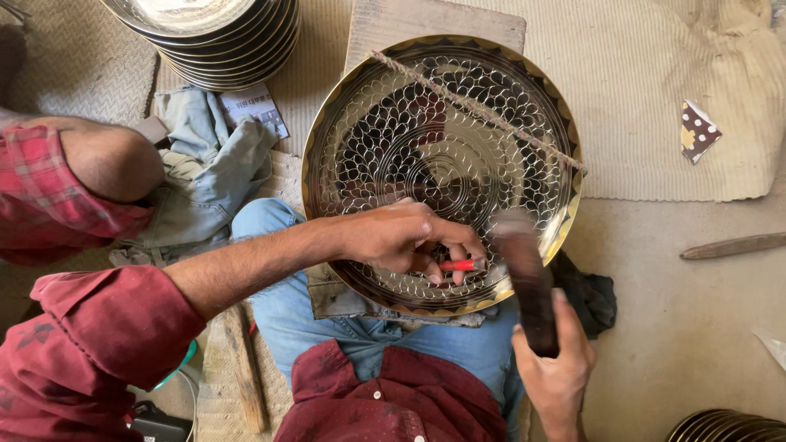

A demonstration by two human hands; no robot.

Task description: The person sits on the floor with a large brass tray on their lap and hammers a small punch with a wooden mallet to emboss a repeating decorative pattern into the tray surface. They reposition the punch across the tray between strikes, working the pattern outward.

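A large round brass tray [377, 90] with a fish-scale pattern cut into it rests tilted on my lap. My left hand [401, 237] lies on its lower part, fingers pinched on a thin red-handled punch [458, 265] that touches the metal. My right hand [557, 360] grips the handle of a dark hammer [524, 262], whose blurred head hovers just right of the punch. A twisted cord [475, 106] runs diagonally across the tray's face.
A stack of similar brass plates [213, 41] stands at the top left. Crumpled grey cloth [205, 164] and another person's bent knee [106, 160] are on the left. A wooden stick [733, 245] lies on the floor at right; more plate rims [725, 427] show bottom right.
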